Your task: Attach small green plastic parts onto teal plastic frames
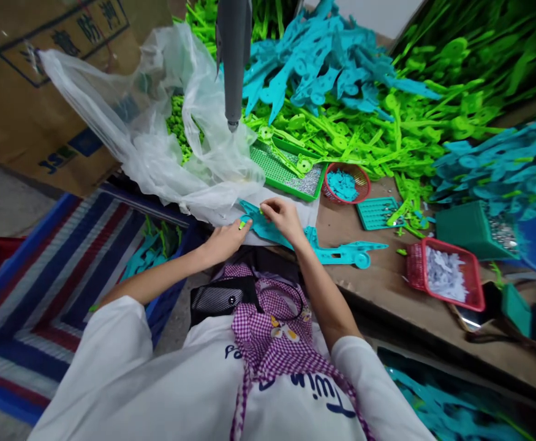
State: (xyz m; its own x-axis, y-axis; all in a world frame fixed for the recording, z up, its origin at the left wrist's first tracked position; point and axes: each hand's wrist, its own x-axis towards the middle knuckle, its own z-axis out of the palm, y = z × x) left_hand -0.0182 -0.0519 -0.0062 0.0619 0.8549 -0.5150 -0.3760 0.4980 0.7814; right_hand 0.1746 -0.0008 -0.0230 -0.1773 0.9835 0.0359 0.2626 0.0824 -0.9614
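A long flat teal plastic part (268,230) lies before me on white sheeting at the table's front edge. My left hand (224,243) grips its left end, and a small lime-green piece (242,225) shows at those fingertips. Over the middle of the part, my right hand (282,215) is closed in a pinch. A speck of lime green (261,210) shows at its fingertips, mostly hidden by them. Just right of my right wrist lies another teal plastic part (351,252) with a round end; whether the two teal parts touch, I cannot tell.
A grey tool tip (233,125) hangs above the table. Behind are a green tray (286,184), a red basket (348,184), and heaps of lime-green parts (341,141) and teal parts (318,58). A clear plastic bag (157,165) spreads left; a red bin (451,272) stands right.
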